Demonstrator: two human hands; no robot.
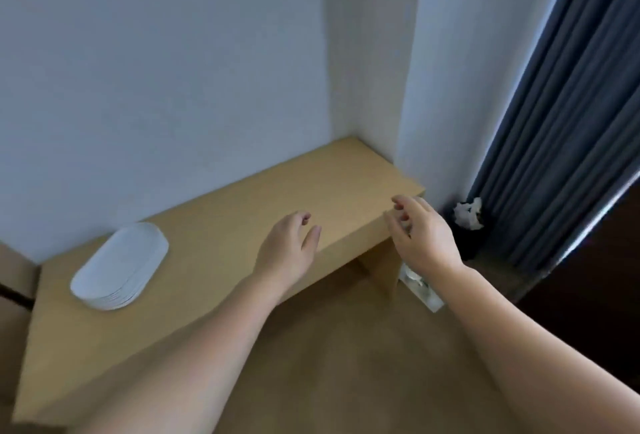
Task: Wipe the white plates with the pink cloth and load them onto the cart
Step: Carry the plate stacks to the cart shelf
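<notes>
Light wooden counter (214, 218) set into a white-walled corner, dark blue curtain (568, 114) to its right. Stack of white plates (119, 265) sits on the counter's left part, well apart from both hands. Left hand (289, 246) and right hand (420, 231) hover over the counter's front right edge, fingers relaxed and apart, holding nothing.
</notes>
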